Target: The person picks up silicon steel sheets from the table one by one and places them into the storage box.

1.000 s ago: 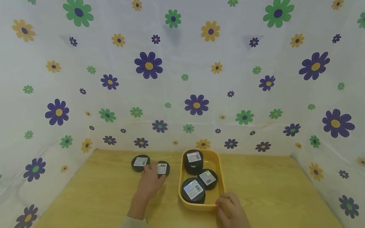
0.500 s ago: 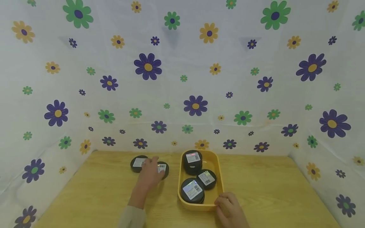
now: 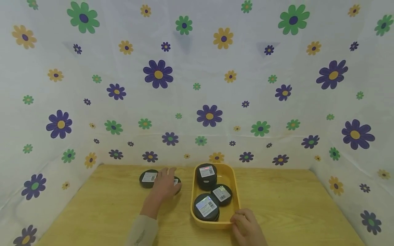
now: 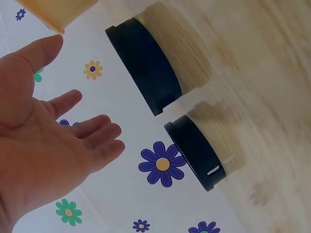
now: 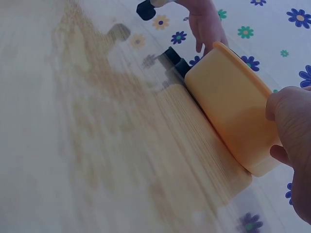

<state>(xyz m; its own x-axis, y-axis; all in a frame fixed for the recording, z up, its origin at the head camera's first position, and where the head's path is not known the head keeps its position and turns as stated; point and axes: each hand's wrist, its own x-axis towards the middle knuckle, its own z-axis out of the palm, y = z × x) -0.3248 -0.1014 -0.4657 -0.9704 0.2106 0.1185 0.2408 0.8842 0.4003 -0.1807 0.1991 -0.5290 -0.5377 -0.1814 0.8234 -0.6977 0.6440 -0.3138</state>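
My left hand [image 3: 164, 184] hovers with spread fingers over the nearer of two black round tins. In the left wrist view the hand [image 4: 58, 126] is palm-visible and apart from the larger black tin [image 4: 146, 63] and the smaller black tin [image 4: 197, 153]. The head view shows the left black tin [image 3: 149, 179] with a white label; the other black tin [image 3: 176, 182] is partly covered by the hand. My right hand [image 3: 247, 225] grips the near right corner of the yellow bin [image 3: 235, 198], thumb and fingers at its rim. The bin [image 5: 228, 107] stands on the table.
Inside the bin are a back stack of black tins [image 3: 207, 177], a single-looking black tin [image 3: 222, 195] and a front stack of black tins [image 3: 206, 207]. Behind the wooden table [image 3: 277, 198] hangs a white flowered sheet [image 3: 261, 85], which also closes both sides.
My left hand has shifted slightly over the right-hand tin, covering more of it, with its fingers spreading. The right hand keeps its grip on the bin. The head view has tilted up slightly.
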